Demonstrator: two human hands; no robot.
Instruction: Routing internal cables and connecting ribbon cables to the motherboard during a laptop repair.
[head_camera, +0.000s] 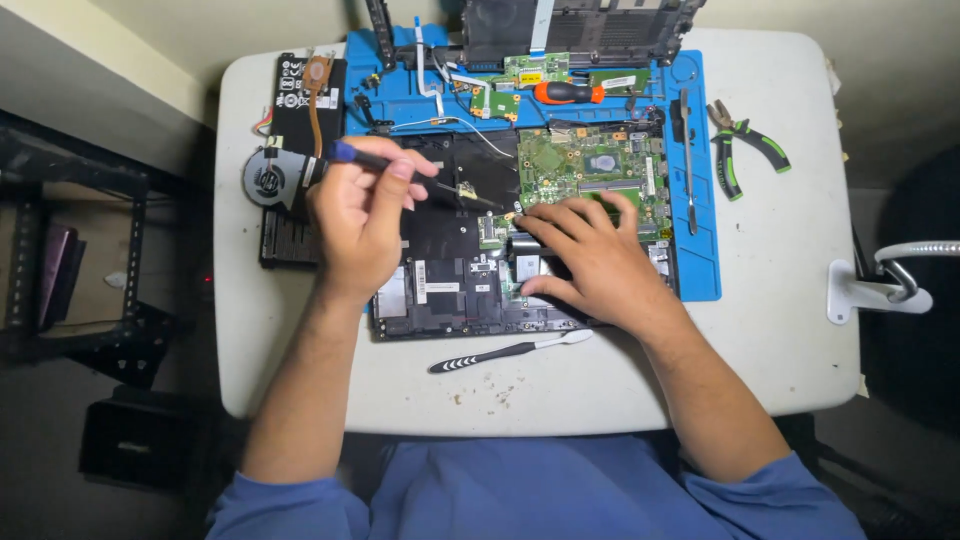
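An opened laptop base lies on a blue work mat, with its green circuit board exposed at the upper right. My left hand grips a slim screwdriver with a blue end; its tip points right, down toward the middle of the laptop near the board's left edge. My right hand rests flat on the laptop's lower right part, fingers spread and pointing left toward the screwdriver tip.
A black-and-white toothbrush lies on the white table in front of the laptop. A cooling fan and black battery sit at left. An orange-handled screwdriver, metal tweezers and green-handled pliers lie toward the back right.
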